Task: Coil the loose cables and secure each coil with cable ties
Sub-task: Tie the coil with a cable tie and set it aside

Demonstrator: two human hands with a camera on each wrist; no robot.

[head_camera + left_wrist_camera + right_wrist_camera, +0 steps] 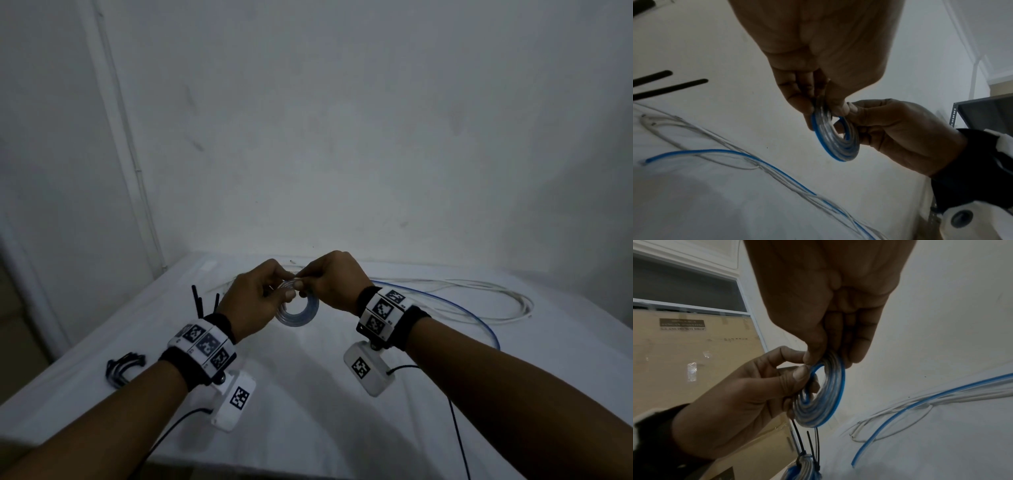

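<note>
Both hands meet above the middle of the white table (308, 394), holding a small flat coil (298, 310) of clear, blue-edged cable upright in the air. The left hand (255, 301) pinches the coil's rim at about 10 o'clock between thumb and fingers; the right hand (330, 282) pinches it at about 12 o'clock. Loose white cables (479, 291) and a blue cable (472, 318) lie on the table toward 2 o'clock. Black cable ties (202, 301) stick up at 9 o'clock beside the left hand.
</note>
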